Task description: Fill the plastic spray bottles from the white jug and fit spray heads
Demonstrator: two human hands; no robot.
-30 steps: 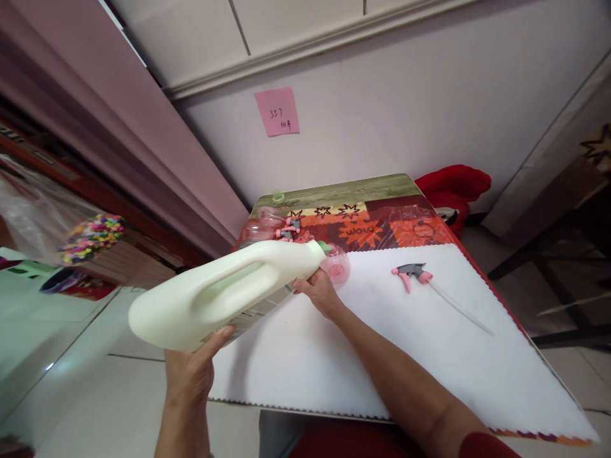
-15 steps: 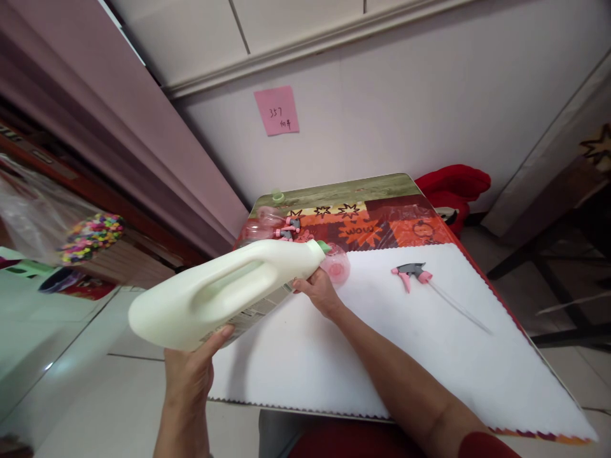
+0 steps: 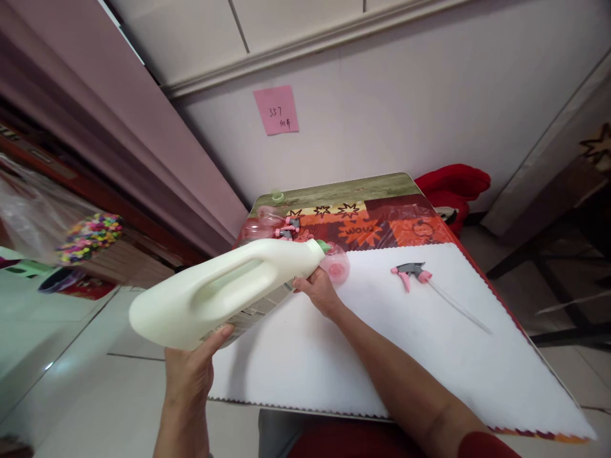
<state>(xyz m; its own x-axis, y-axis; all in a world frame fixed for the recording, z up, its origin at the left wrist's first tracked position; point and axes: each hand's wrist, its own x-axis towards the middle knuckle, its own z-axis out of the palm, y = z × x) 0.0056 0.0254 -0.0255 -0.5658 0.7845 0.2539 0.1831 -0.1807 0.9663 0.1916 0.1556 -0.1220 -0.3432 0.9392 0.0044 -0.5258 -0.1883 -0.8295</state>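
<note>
A large cream jug with a moulded handle lies tilted in the air, its green spout pointing right and down. My left hand is closed around its lower end, thumb on the label side. Near the neck, my right hand grips the jug from below; some of its fingers are hidden behind it. The spout meets the top of a clear pink spray bottle standing on the white mat; the exact contact is hard to make out. A pink and grey trigger sprayer head with a long tube lies on the right.
More pink bottles and sprayer heads lie at the table's back left, near a green ring cap. The white mat covers the table's front. A red plush thing is behind the right corner.
Hardly anything differs. Both hands hold the jug at nearly the same tilt, with the spout still over the pink bottle.
</note>
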